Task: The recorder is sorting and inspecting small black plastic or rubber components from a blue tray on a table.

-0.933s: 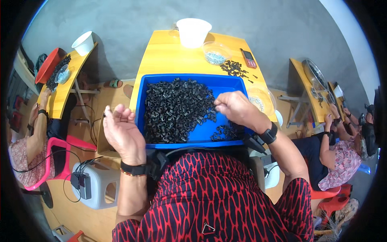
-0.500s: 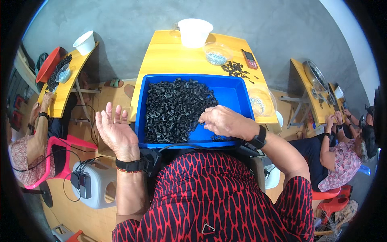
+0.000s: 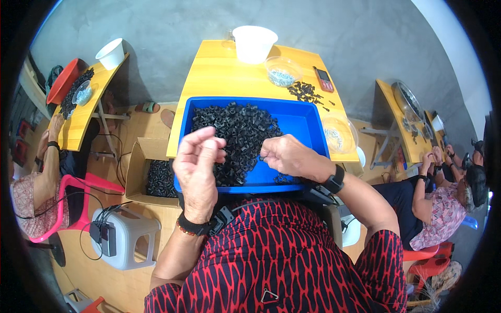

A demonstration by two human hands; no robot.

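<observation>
A blue plastic tray sits at the near edge of the table, with a heap of small black plastic clips filling its left and middle parts. My left hand is raised over the tray's near left corner. Its fingers are loosely curled and a little apart, the thumb in front of them, and I see nothing held. Over the right edge of the heap, my right hand is closed in a pinch. Whatever lies between its fingertips is hidden against the black clips. A few clips show under that hand.
On the yellow table stand a white tub, a clear bowl of screws, another clear bowl, loose black pieces and a phone. A cardboard box of black pieces is at lower left. People work at both sides.
My left hand has swung right and inward from beside the tray, its fingers curling, which uncovers the cardboard box. The right hand stays pinched in nearly the same place.
</observation>
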